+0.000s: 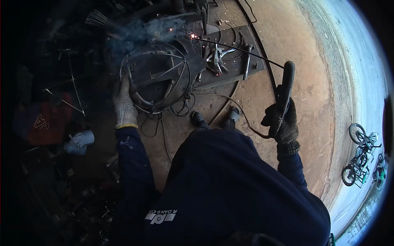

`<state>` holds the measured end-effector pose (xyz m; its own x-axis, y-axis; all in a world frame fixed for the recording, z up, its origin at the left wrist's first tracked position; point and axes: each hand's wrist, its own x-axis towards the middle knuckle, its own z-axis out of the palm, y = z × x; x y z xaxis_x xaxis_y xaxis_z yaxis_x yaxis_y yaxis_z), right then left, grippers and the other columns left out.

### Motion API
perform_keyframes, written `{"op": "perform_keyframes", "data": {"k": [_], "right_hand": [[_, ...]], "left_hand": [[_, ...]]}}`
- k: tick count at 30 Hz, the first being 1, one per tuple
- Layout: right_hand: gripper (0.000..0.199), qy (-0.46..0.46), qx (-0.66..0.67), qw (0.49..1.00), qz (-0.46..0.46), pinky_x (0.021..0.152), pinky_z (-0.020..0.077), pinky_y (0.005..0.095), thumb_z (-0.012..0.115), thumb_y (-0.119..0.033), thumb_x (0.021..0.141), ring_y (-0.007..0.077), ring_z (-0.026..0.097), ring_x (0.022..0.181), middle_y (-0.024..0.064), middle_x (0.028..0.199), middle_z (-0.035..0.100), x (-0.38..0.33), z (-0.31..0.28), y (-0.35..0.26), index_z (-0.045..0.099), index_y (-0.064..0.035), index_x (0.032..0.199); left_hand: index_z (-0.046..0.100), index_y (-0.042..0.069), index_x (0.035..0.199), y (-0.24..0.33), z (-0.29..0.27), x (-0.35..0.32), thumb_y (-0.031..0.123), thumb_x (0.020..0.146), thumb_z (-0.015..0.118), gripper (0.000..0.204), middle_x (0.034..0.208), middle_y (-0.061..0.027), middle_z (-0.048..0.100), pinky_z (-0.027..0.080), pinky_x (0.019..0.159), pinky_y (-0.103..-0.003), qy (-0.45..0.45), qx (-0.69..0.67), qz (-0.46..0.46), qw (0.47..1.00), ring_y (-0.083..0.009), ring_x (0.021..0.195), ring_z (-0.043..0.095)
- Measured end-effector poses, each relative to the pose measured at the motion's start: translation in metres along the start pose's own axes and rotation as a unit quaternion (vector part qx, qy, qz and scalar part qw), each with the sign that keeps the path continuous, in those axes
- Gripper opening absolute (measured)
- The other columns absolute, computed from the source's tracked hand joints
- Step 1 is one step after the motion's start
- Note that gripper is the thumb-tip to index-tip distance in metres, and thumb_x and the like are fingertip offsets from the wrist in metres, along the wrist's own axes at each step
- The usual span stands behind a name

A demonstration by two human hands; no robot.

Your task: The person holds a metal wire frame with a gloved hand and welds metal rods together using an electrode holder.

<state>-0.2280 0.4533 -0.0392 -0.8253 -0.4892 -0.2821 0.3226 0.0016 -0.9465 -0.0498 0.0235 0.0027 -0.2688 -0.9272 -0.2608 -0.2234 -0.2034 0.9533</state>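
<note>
My left hand [124,104], in a pale knitted glove with a yellow cuff, is closed on the left side of a round metal frame [190,78] with bars across it. My right hand [286,123], in a dark glove, is wrapped around a welding electrode holder [289,76]. From the holder a long thin electrode [240,49] reaches left to the workbench, where its tip glows orange beyond the frame's far right side. Smoke drifts left from there and blurs the parts behind it. Locking pliers [217,57] lie close to the glowing tip.
The metal workbench [234,76] also bears a metal rod [248,61] near its right edge. A welding cable [242,115] loops over the ground by my shoes [198,119]. Dark clutter, a red cloth [49,125] and a pale cloth [80,141] lie left. A motorbike [360,155] stands far right.
</note>
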Motion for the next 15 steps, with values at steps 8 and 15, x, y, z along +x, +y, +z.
{"op": "perform_keyframes", "data": {"k": [8, 15], "right_hand": [[0.083, 0.025, 0.007, 1.0, -0.001, 0.065, 0.0577, 0.0334, 0.078, -0.036, 0.085, 0.0179, 0.067, 0.074, 0.0092, 0.09, 0.065, -0.021, -0.017, 0.017, 0.033, -0.0013, 0.145], [0.083, 0.029, 0.032, 0.999, 0.032, 0.063, 0.0571, 0.0325, 0.078, -0.035, 0.084, 0.0185, 0.066, 0.072, 0.0088, 0.089, 0.063, -0.022, -0.029, 0.013, 0.034, 0.0011, 0.145]], "left_hand": [[0.066, 0.005, 0.113, 0.028, 0.035, -0.022, 0.029, 0.091, 0.073, 0.034, 0.083, -0.0038, 0.064, 0.036, 0.039, -0.019, 0.006, 0.017, 0.007, 1.0, -0.0059, 0.051, 0.051], [0.066, 0.006, 0.115, 0.043, 0.043, -0.033, 0.031, 0.092, 0.072, 0.034, 0.075, -0.0058, 0.061, 0.029, 0.036, -0.019, -0.008, 0.053, 0.009, 0.999, -0.0056, 0.043, 0.043]]}}
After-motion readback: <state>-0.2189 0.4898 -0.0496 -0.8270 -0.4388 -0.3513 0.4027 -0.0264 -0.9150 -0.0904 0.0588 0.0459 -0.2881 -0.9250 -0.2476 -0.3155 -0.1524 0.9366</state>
